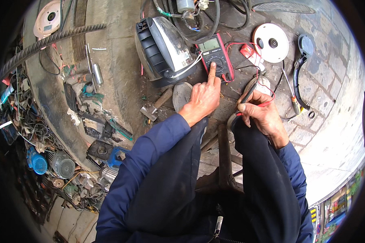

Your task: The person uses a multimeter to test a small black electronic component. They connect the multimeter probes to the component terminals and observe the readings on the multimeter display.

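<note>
Left hand (203, 98), index finger out, pressing multimeter (217, 58) dial; right hand (258, 111), fingers clamped on probes (247, 94), just right of multimeter, ready.

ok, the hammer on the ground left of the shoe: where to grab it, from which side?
Grip the hammer by its wooden handle, the end pointing up-right toward the shoe. Come from above: it lies flat on the ground, the metal head at the lower-left end, with bare floor along the shaft. The left hand is nearest; its finger is on the multimeter.
</note>
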A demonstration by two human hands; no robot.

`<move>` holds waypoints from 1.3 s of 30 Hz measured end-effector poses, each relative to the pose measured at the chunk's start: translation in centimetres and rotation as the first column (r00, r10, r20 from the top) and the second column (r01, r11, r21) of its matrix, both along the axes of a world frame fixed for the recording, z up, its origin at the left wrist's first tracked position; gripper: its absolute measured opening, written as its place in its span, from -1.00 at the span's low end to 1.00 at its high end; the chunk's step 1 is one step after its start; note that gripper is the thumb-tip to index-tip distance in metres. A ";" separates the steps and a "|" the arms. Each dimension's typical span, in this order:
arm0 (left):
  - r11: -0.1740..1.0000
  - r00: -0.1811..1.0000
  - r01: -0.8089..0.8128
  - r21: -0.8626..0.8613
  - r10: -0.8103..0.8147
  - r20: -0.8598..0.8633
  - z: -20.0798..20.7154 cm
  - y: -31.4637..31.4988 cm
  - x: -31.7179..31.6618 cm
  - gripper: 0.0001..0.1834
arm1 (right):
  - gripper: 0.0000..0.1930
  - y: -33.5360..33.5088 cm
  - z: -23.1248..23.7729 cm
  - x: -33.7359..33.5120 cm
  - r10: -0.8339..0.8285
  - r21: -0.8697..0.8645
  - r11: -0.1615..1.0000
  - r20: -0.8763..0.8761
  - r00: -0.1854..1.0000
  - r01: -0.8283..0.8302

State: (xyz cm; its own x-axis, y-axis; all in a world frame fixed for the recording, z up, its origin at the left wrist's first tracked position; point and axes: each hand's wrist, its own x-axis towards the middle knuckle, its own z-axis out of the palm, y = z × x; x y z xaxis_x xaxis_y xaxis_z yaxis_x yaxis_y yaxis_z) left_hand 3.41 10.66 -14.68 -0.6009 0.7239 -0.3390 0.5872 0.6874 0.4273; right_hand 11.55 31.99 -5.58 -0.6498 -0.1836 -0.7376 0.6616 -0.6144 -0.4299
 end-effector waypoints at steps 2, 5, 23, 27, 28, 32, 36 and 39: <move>1.000 1.000 -0.002 -0.013 0.002 0.015 0.1 0.0 -0.1 -0.87 | -0.86 -0.1 0.1 -0.1 0.004 0.015 1.000 0.008 1.000 -0.004; 0.999 0.999 -0.028 0.022 0.027 0.031 0.5 -0.1 -0.2 -0.87 | -0.86 -0.1 0.2 -0.1 0.015 0.022 1.000 0.009 1.000 -0.015; 0.995 0.992 -0.065 0.072 0.057 0.114 1.1 -0.6 -1.8 -0.83 | -0.88 -0.3 0.0 -0.4 0.003 0.007 1.000 -0.002 1.000 -0.003; 0.998 0.991 -0.055 0.027 0.051 0.124 1.5 -0.6 -1.8 -0.83 | -0.88 -0.5 0.0 -0.6 0.015 0.004 1.000 -0.004 1.000 -0.015; 0.999 0.991 -0.050 0.019 0.047 0.122 1.6 -0.5 -1.7 -0.83 | -0.88 -0.5 0.1 -0.6 0.012 -0.001 1.000 -0.004 1.000 -0.012; 0.994 0.992 -0.079 0.079 0.070 0.105 1.6 -0.3 -1.6 -0.82 | -0.89 -0.5 0.2 -0.6 0.009 0.001 1.000 0.013 1.000 -0.009; 0.995 0.992 -0.074 0.065 0.066 0.110 1.6 -0.3 -1.6 -0.82 | -0.89 -0.5 0.2 -0.6 0.006 0.002 1.000 0.006 1.000 -0.006; 0.994 0.987 -0.088 0.058 0.079 0.141 1.8 -0.3 -1.6 -0.83 | -0.89 -0.5 0.1 -0.6 0.007 0.005 1.000 0.004 1.000 -0.007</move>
